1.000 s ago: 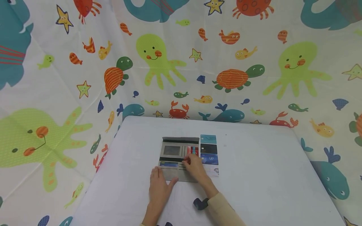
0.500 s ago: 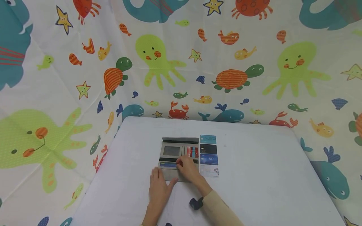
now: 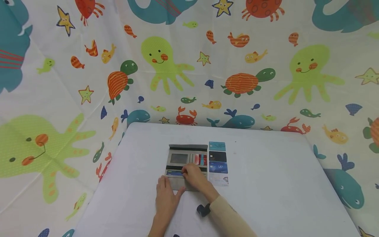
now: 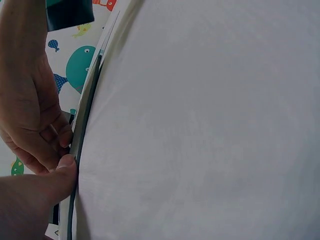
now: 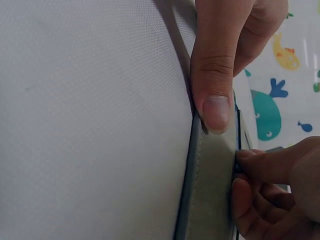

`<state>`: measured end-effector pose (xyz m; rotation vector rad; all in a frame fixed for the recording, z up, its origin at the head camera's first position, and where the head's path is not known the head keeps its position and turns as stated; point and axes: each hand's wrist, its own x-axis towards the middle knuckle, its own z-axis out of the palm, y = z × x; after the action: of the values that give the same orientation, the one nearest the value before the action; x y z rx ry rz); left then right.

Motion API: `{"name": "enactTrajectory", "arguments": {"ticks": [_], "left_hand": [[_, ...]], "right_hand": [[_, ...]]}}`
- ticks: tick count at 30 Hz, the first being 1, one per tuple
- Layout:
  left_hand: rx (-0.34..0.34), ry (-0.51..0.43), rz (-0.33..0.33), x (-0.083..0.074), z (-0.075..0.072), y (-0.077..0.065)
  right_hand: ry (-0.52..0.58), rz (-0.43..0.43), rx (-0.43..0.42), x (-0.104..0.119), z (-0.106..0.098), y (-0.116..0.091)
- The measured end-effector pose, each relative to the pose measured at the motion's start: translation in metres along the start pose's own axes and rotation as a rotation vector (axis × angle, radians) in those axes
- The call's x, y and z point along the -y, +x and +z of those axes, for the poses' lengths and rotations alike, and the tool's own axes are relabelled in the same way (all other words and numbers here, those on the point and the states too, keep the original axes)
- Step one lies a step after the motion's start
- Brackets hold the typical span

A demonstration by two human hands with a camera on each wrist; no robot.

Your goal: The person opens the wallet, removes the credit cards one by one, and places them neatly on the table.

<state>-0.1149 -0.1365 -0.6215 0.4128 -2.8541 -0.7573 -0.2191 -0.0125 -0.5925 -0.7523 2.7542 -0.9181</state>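
Note:
A grey wallet (image 3: 177, 183) lies unfolded on the white table, its dark fold running across the middle. In its lower left slot sits a blue card (image 3: 173, 172). My right hand (image 3: 193, 177) pinches at the right end of that card with thumb and forefinger, the contact partly hidden by the fingers. My left hand (image 3: 165, 197) rests at the wallet's lower left corner with fingers straight. In the right wrist view the left thumb (image 5: 216, 112) presses on the wallet's front edge (image 5: 210, 185). Red cards (image 3: 202, 159) fill the upper right pocket.
Right of the wallet several cards lie in a column: a teal VIP card (image 3: 217, 146), a black card (image 3: 217, 156), a blue VIP card (image 3: 218, 167) and a white card (image 3: 218, 179). A sea-animal print curtain (image 3: 189, 65) hangs behind the white table (image 3: 266, 184).
My right hand has moved left across the wallet, from the lower right slots to the blue card in the lower left slot. My left hand has stayed in place.

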Motion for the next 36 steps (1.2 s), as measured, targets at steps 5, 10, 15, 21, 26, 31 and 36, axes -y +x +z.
{"name": "enactTrajectory", "arguments": {"ticks": [5,10,15,21,26,31,36], "left_hand": [[-0.003,0.001,-0.003,0.0,0.0,0.0],[0.006,-0.02,-0.011,0.0,0.0,0.0],[-0.015,-0.031,-0.003,0.001,0.001,-0.001],[-0.044,-0.057,-0.014,0.0,0.001,0.0],[-0.043,-0.055,-0.017,-0.001,0.001,0.0],[-0.042,-0.037,-0.008,0.0,0.002,0.0],[-0.03,-0.034,-0.016,0.001,0.002,0.0]], "right_hand": [[-0.031,-0.01,0.034,0.0,-0.001,0.005],[-0.005,0.007,0.086,0.0,-0.001,0.007],[0.038,0.034,0.121,-0.004,0.001,0.01],[0.061,0.048,0.116,-0.007,0.002,0.014],[0.041,0.067,0.121,-0.005,0.002,0.014],[-0.002,0.063,0.108,-0.001,0.004,0.013],[-0.026,0.08,0.086,0.0,0.005,0.013]]}}
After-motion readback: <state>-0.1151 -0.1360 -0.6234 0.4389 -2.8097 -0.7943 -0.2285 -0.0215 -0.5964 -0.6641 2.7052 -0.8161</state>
